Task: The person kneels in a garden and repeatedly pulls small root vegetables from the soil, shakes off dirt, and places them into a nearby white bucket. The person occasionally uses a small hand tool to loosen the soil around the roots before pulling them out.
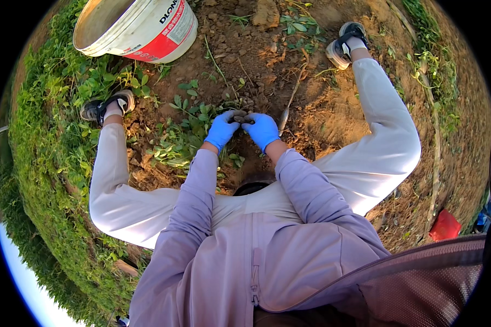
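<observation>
My left hand (224,127) and my right hand (262,127) wear blue gloves with soil-darkened fingertips. They meet over the dug soil between my legs, pinching a small brown, soil-covered object (240,119) between them; what it is cannot be told. Low leafy green plants (200,116) grow or lie beside my left hand. Just right of my right hand a narrow tool with a metal-looking end (284,118) lies on the soil, its thin, soil-coloured shaft pointing away from me.
A large white plastic bucket (159,39) with a red label stands beyond my left foot. Dense green plants (45,135) cover the left side. Long pale stalks (435,147) lie on the ground at the right, near a red object (445,226). My shoes rest on the soil either side.
</observation>
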The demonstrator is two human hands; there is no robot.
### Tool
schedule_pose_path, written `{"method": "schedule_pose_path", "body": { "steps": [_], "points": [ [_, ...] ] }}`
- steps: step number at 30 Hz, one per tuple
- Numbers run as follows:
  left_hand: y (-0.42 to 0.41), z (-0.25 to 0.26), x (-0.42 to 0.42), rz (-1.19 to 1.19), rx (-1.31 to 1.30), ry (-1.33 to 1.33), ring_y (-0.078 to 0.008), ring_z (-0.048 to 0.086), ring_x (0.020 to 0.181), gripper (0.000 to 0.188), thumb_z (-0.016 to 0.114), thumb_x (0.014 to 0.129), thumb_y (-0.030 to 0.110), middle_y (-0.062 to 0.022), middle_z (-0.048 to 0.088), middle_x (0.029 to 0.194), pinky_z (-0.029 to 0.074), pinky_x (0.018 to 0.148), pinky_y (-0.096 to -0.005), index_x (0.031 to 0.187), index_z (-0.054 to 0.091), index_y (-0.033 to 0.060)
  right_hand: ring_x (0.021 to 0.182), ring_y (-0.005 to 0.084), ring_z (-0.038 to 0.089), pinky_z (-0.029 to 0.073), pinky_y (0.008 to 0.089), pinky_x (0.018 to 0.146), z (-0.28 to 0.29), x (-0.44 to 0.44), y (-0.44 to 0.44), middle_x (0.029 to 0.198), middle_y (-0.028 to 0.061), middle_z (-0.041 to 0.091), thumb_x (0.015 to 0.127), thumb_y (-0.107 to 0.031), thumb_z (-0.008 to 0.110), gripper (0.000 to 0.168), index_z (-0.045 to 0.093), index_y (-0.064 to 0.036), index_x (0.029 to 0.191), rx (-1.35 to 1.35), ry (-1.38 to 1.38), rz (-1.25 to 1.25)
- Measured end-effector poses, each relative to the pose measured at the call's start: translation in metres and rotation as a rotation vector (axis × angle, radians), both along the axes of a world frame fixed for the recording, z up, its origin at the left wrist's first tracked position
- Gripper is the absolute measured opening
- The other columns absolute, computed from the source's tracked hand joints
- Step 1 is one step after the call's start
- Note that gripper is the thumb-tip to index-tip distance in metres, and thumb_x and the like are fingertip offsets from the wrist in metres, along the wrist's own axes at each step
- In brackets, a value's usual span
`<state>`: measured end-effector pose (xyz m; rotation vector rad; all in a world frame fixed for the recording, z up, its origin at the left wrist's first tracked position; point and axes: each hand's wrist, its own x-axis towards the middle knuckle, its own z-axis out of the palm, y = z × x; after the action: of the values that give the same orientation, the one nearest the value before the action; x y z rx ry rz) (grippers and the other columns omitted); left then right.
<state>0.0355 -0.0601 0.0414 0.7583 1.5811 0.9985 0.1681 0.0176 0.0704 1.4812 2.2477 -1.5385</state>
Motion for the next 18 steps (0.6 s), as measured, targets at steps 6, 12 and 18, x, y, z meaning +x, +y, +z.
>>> {"method": "schedule_pose_path", "body": {
  "steps": [6,12,18],
  "points": [
    [0.001,0.012,-0.006,0.046,-0.166,-0.074,-0.019,0.056,0.095,0.03,0.053,0.082,0.006,-0.0117,0.059,0.106,0.044,0.084,-0.0296,0.111,0.055,-0.0001,0.075,0.0296,0.06,0.047,0.0365,0.071,-0.007,0.004,0.006,0.09,0.0157,0.063,0.071,-0.02,0.065,0.026,0.065,-0.003,0.091,-0.109,0.0,0.029],
    [0.0,0.005,0.004,-0.13,-0.181,0.185,-0.0187,0.056,0.095,0.037,0.059,0.081,0.015,-0.0124,0.06,0.105,0.043,0.083,-0.0294,0.114,0.052,-0.0023,0.066,0.0203,0.06,0.048,0.0306,0.059,-0.024,0.008,0.007,0.085,0.0125,0.063,0.077,-0.017,0.063,0.025,0.063,0.003,0.09,-0.427,0.18,-0.285],
    [-0.005,0.008,0.001,-0.047,-0.153,0.194,-0.0255,0.058,0.094,0.035,0.063,0.076,0.016,-0.0171,0.06,0.103,0.045,0.081,-0.0318,0.106,0.058,-0.0016,0.052,0.0129,0.057,0.044,0.0237,0.045,0.009,0.008,0.027,0.078,0.0084,0.062,0.082,-0.02,0.059,0.029,0.058,0.003,0.1,-0.588,0.239,-0.494]
  ]
}}
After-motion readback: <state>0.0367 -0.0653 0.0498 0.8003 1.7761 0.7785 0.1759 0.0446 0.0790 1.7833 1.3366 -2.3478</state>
